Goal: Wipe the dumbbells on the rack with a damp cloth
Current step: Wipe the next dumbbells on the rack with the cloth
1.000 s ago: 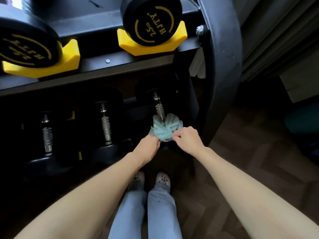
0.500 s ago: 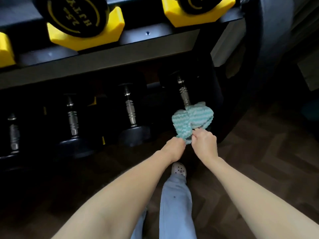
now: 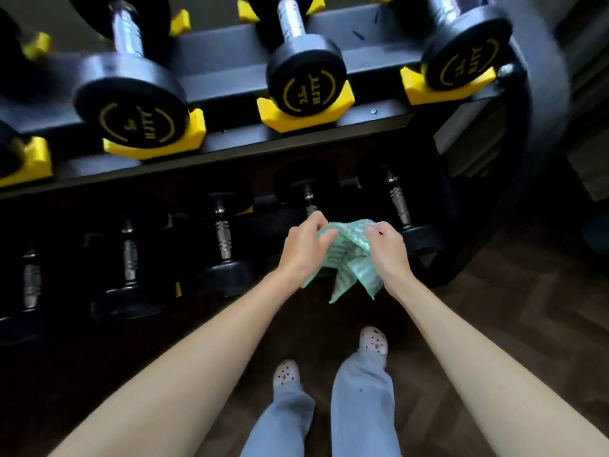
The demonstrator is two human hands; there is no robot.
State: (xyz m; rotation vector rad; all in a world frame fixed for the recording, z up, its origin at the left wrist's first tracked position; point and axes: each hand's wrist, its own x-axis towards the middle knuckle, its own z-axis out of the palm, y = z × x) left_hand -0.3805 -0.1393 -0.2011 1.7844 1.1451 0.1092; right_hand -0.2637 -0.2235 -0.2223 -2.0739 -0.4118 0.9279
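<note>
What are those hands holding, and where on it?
The green cloth: left hand pinches its upper left edge, right hand its upper right edge.

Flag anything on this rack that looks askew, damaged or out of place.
Nothing stands out. The upper dumbbells sit in yellow cradles, the lower dumbbells line up, and the left hand and right hand hold the cloth.

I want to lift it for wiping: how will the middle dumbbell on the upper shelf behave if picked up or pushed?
Probably heavy for its size: the dumbbell has solid-looking heads. Being round, it would likely roll on a flat floor; here the yellow cradle seems to block that. The shiny handle may slip when damp.
</note>
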